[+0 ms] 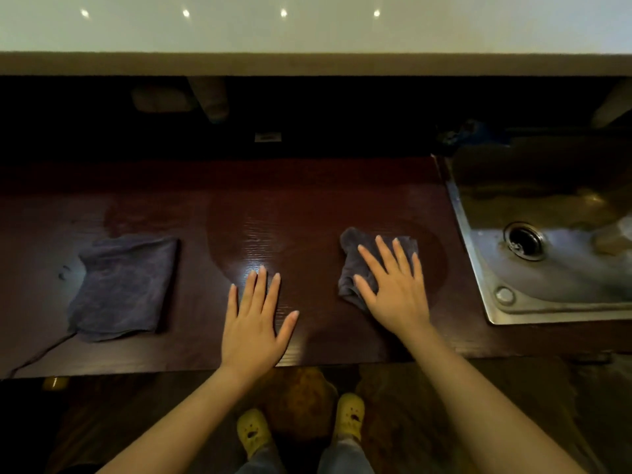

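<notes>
A spare cloth (124,285) lay folded at the desk's (307,206) left end, untouched. The left hand (254,326) was flat on bare wood, fingers straight, just bracing. The wiping cloth (355,254) was bunched up, soft, light and floppy, maybe damp (dim light, hard to say). I'd pinch its crumpled near edge. The right hand (393,289) pressed it down, fingers spread, sink (478,268) just beyond.

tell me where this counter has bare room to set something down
Widest free patch: the back strip of the counter behind both cloths. Also bare: between the folded cloth and the left hand, and between the two hands. Tight: the right end, where the right hand presses the crumpled cloth near the sink rim.
</notes>
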The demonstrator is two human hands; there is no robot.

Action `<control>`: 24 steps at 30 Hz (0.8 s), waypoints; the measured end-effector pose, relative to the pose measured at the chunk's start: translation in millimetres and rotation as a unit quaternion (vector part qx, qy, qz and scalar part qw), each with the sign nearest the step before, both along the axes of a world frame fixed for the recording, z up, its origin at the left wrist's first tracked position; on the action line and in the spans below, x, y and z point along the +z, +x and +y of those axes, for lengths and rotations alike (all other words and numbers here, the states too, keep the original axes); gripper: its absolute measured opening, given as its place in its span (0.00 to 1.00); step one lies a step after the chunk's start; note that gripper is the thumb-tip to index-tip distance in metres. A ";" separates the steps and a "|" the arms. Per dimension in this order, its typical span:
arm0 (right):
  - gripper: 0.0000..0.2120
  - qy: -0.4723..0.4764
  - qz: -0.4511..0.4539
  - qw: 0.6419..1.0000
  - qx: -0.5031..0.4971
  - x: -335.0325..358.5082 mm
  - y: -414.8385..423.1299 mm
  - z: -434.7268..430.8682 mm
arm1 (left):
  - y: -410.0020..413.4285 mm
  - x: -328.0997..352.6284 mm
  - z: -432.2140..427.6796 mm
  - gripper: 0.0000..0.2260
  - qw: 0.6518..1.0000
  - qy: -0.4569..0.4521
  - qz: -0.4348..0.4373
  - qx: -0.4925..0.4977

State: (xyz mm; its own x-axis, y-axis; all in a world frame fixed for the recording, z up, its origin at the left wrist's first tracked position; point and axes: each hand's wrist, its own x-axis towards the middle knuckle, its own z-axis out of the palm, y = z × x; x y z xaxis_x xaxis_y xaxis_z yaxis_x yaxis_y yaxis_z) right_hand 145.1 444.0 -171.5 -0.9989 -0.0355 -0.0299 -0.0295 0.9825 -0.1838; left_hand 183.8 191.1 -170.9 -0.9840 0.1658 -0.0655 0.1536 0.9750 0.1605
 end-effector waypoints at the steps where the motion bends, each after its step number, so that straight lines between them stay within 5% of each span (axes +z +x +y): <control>1: 0.29 -0.003 -0.001 1.000 -0.014 0.2 -12.8 8.3 | 0.0 -0.5 -0.1 0.31 1.000 0.000 0.003 0.000; 12: 0.30 -0.013 -0.038 0.998 -0.046 -2.6 -167.3 70.3 | 0.2 0.3 3.4 0.30 1.000 -0.021 -0.003 0.007; 24: 0.29 -0.007 -0.007 0.997 -0.077 1.9 -13.6 54.5 | 1.3 1.6 4.3 0.31 1.000 -0.016 -0.013 0.010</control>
State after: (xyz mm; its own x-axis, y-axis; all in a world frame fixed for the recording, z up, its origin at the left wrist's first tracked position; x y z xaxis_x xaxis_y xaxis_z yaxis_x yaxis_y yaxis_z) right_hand 131.5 498.5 -169.6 -0.9920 0.1185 -0.0444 0.1250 0.9722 -0.1978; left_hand 185.1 195.4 -169.3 -0.9851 0.1426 -0.0959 0.1293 0.9827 0.1327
